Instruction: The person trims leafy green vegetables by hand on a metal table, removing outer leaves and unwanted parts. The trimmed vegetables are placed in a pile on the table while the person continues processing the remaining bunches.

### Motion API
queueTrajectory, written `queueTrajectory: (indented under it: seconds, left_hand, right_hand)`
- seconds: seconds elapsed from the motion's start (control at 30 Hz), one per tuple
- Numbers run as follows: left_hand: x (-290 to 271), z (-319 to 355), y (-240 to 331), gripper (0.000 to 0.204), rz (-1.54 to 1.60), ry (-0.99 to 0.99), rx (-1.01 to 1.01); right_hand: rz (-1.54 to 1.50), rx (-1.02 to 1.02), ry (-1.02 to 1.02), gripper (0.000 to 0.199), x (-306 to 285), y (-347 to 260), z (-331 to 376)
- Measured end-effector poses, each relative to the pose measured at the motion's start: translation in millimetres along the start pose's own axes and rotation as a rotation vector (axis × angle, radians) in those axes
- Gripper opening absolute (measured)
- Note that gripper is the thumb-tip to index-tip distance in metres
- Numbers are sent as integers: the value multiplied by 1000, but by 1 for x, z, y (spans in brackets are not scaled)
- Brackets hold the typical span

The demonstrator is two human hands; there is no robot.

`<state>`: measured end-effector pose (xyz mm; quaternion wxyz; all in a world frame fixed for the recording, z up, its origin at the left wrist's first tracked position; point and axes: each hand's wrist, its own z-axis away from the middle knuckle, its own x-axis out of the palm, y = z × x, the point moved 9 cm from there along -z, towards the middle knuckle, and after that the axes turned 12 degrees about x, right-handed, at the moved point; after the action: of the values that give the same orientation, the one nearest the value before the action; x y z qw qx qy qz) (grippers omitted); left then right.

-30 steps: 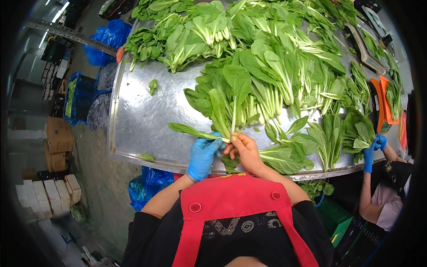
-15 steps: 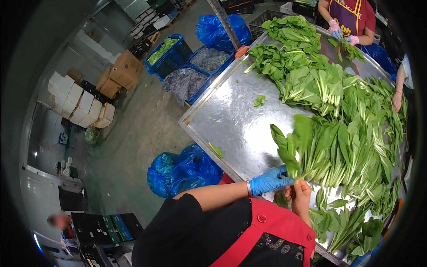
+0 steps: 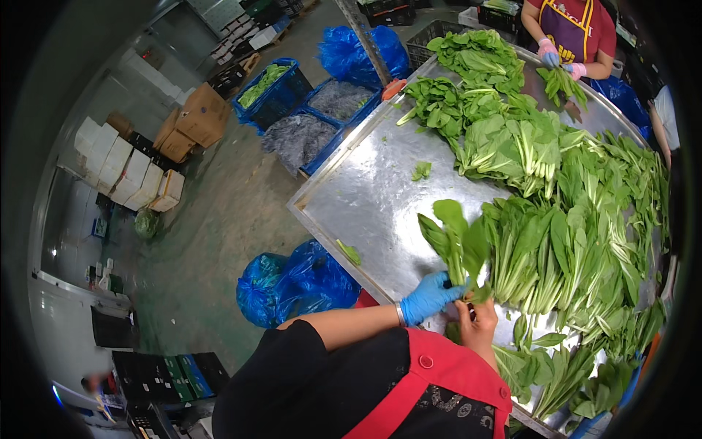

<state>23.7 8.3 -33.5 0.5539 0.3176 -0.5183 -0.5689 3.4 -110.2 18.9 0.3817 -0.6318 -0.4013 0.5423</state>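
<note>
My left hand (image 3: 427,298), in a blue glove, is closed around the pale stems of a small bunch of leafy greens (image 3: 457,249), held leaves up over the metal table. Beside it, my bare right hand (image 3: 479,322) has its fingers curled in at the stem base, where a leaf (image 3: 480,294) droops against the fingertips. Just past my hands lies a row of leafy greens (image 3: 530,252) with stalks toward me. Looser greens (image 3: 523,369) lie near my right forearm.
The metal table (image 3: 351,197) carries more heaped greens (image 3: 504,139) at its far side. A co-worker's gloved hands (image 3: 563,62) hold greens at the far right corner. Blue bags (image 3: 300,285) stand on the floor at left, with blue-lined crates (image 3: 274,91) beyond.
The bunch in my left hand has moved left and tilted, its leaves now spread apart. My right hand has shifted slightly left. The other worker's arm at the far right edge has drawn back.
</note>
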Motion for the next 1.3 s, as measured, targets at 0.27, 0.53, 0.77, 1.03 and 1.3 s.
queueTrajectory:
  seconds: [0.27,0.53,0.77,1.03,1.3]
  left_hand:
    - [-12,6,-33,35,281,50,-73]
    - [-83,-1,23,34,94,288,138]
    - [-27,7,32,33,64,18,186]
    - [10,14,-4,25,-190,-80,-108]
    - [10,5,-22,16,-79,-11,-158]
  right_hand:
    - [-348,107,-111,6,12,28,6]
    - [-49,513,-462,13,32,47,6]
    - [-31,173,-149,26,3,-6,-19]
    - [-651,744,-178,20,13,71,15]
    - [-562,662,-163,18,12,69,8]
